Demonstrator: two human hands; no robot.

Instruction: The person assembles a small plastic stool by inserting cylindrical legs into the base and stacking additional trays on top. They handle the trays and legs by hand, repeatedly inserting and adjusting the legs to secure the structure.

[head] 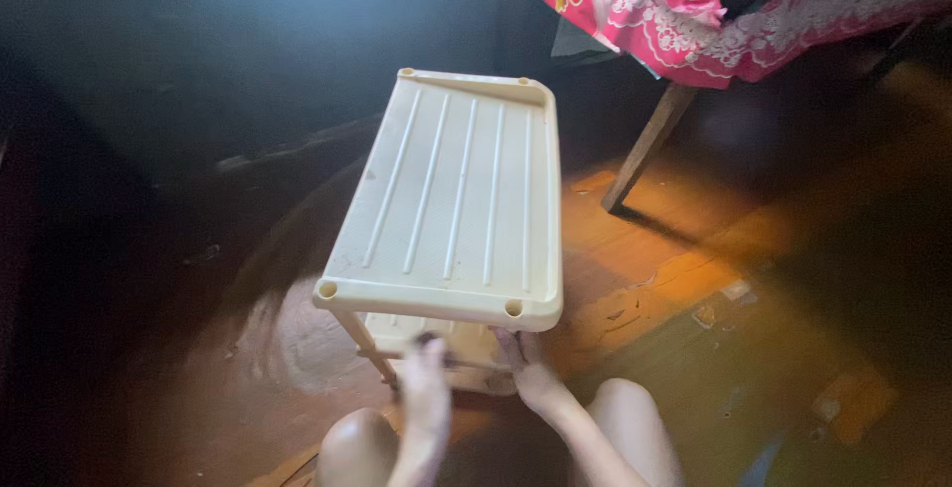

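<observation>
Below my chin, between my bare knees, stands a cream plastic shelf rack [451, 199] on the wooden floor [694, 279], its ribbed top tier tilted up towards me and a lower tier just visible under it. My left hand [426, 388] is blurred at the lower tier, near the front left leg [362, 343]; I cannot tell whether its fingers are closed on anything. My right hand [531, 373] reaches under the front edge of the top tier, fingers against the lower shelf, but how tight the hold is I cannot tell either.

I judge the rack light and hollow, stiff enough on top but likely wobbly at the push-fit legs, and rather smooth to the touch. The rims and legs look like the surest places to grasp. A table with a pink flowered cloth [734, 11] stands well apart behind.
</observation>
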